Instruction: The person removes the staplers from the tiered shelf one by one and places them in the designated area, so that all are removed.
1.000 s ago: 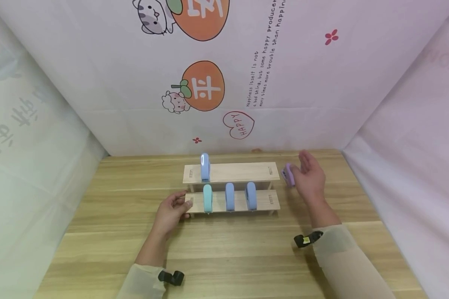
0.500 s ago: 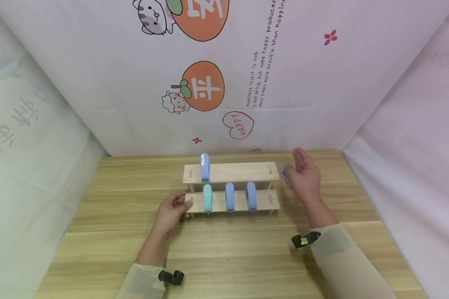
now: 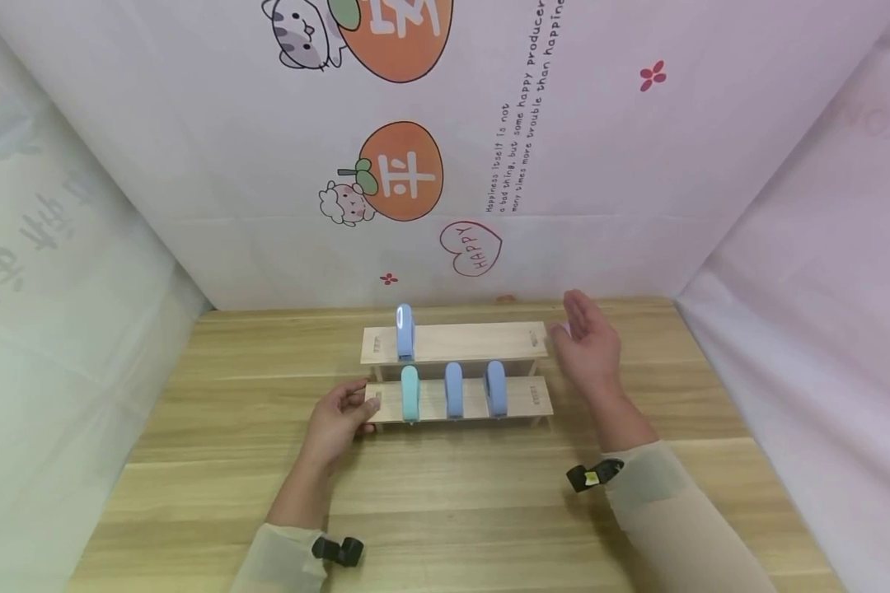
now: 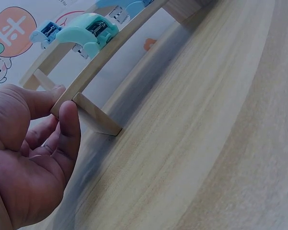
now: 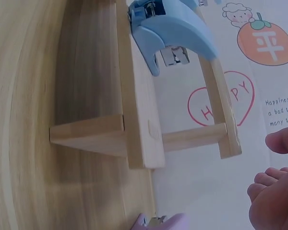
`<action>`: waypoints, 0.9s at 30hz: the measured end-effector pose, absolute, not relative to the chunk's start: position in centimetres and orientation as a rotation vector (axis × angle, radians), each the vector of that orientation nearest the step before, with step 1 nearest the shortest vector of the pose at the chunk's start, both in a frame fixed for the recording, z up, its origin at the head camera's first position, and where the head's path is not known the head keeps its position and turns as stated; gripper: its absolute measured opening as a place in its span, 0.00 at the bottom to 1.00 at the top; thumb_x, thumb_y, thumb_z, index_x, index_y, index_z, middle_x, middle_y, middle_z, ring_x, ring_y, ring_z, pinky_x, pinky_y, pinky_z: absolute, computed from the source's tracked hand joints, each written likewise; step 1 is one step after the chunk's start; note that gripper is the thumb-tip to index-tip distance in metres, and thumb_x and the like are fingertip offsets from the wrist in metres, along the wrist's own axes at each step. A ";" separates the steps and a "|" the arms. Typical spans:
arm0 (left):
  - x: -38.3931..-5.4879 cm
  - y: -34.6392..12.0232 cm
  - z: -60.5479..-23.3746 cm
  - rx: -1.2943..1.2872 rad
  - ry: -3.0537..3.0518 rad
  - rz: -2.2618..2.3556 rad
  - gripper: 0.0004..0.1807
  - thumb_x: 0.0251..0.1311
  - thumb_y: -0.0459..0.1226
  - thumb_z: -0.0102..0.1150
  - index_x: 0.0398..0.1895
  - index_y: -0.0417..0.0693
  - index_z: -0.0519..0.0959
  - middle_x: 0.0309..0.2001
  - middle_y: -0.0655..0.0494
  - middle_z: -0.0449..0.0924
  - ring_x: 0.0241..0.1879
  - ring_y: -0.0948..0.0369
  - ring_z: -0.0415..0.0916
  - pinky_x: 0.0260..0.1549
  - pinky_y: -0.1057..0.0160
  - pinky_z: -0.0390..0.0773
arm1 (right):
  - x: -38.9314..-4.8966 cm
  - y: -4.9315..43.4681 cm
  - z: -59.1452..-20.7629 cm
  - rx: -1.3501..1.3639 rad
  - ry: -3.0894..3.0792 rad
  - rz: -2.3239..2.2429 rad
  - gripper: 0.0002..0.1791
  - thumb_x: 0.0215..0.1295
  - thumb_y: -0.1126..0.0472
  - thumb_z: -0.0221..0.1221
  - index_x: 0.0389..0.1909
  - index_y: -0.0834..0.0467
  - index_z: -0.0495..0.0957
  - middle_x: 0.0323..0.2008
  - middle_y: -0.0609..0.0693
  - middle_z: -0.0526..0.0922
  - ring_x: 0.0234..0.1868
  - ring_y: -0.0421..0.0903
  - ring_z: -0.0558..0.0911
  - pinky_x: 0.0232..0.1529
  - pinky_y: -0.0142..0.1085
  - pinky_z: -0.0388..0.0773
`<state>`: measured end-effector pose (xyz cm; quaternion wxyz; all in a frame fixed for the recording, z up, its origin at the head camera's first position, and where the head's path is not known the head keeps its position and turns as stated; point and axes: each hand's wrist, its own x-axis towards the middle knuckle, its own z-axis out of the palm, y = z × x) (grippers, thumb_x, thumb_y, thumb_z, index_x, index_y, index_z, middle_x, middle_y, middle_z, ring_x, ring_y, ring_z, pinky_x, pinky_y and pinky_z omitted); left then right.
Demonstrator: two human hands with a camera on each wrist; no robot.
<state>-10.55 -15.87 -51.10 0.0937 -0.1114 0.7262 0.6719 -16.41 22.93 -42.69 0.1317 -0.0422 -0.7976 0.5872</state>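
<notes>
My left hand (image 3: 334, 422) pinches the left end of the front wooden rack (image 3: 433, 402), thumb on top and a finger under the board. On that rack stand a mint stapler (image 3: 410, 394) and two blue staplers, one in the middle (image 3: 454, 389) and one to its right (image 3: 496, 389). Another blue stapler (image 3: 405, 332) stands near the left end of the rear rack (image 3: 482, 341). My right hand (image 3: 592, 350), fingers extended, is just right of the rear rack. In the right wrist view a purple stapler (image 5: 173, 223) shows at the bottom edge, apart from the hand; the head view mostly hides it.
Both racks stand on short legs on the wood-grain table (image 3: 445, 511). A white printed cloth (image 3: 578, 247) rises behind the table, and plain pale cloth walls flank it. Dark wrist cameras, left (image 3: 338, 551) and right (image 3: 595, 475), sit at the sleeves.
My right hand has moved left towards the rear rack's end, covering most of the purple stapler in the head view. The left hand and the staplers on the racks stay as they were.
</notes>
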 end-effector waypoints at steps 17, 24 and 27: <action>-9.4 -15.1 -47.7 -0.326 2.178 1.971 0.29 0.70 0.31 0.64 0.72 0.35 0.69 0.53 0.38 0.75 0.47 0.46 0.80 0.44 0.51 0.90 | -16.9 19.6 -41.7 -0.079 -2.333 1.728 0.38 0.68 0.67 0.64 0.78 0.54 0.64 0.74 0.49 0.69 0.74 0.45 0.69 0.76 0.39 0.66; -10.4 -15.8 -50.5 -0.331 2.168 1.990 0.30 0.69 0.34 0.67 0.72 0.40 0.71 0.53 0.40 0.76 0.45 0.50 0.80 0.41 0.55 0.90 | -16.5 18.1 -41.2 -0.068 -2.363 1.730 0.37 0.69 0.65 0.63 0.78 0.52 0.65 0.75 0.48 0.69 0.74 0.44 0.68 0.76 0.39 0.66; -10.5 -15.9 -51.0 -0.324 2.156 2.011 0.30 0.68 0.35 0.68 0.71 0.43 0.72 0.53 0.41 0.76 0.45 0.51 0.81 0.40 0.57 0.90 | -16.4 17.6 -41.2 -0.046 -2.359 1.738 0.37 0.68 0.64 0.63 0.77 0.53 0.65 0.74 0.48 0.70 0.74 0.44 0.68 0.76 0.39 0.66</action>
